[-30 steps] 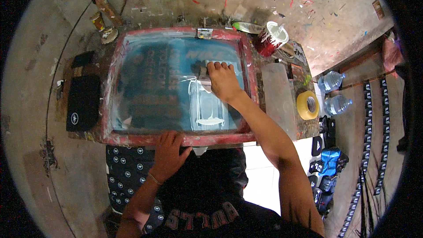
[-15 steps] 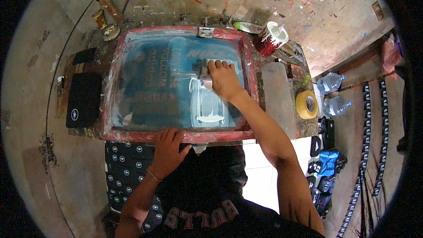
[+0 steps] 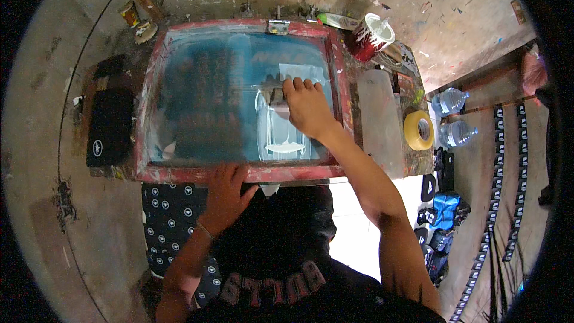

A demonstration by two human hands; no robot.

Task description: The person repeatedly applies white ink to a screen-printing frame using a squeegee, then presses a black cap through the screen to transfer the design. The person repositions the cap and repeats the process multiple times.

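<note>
A red-framed printing screen [image 3: 146, 98] with blue mesh [image 3: 197, 84] lies on the stained worktable. My right hand [image 3: 308, 104] is closed on a small grey squeegee [image 3: 276, 97] on the mesh, right of centre, just below a pale taped rectangle [image 3: 302, 70]. White ink [image 3: 284, 146] lies in a streaked patch between it and the near rim. My left hand [image 3: 230, 191] rests with open fingers on the near edge of the frame, thumb apart. A metal hinge [image 3: 278, 27] sits on the far rim.
Right of the screen are a clear sheet [image 3: 376, 131], yellow tape roll [image 3: 418, 130] and paint can [image 3: 368, 42]. A black fabric piece [image 3: 110, 125] lies left. Beyond the table are water jugs [image 3: 454, 133], hanging black straps [image 3: 496, 155] and a paint-marked wall [image 3: 448, 12].
The scene has shifted slightly upward in the picture. Relative to the screen, my right hand has come slightly nearer me with the squeegee. My left hand stays on the near rim.
</note>
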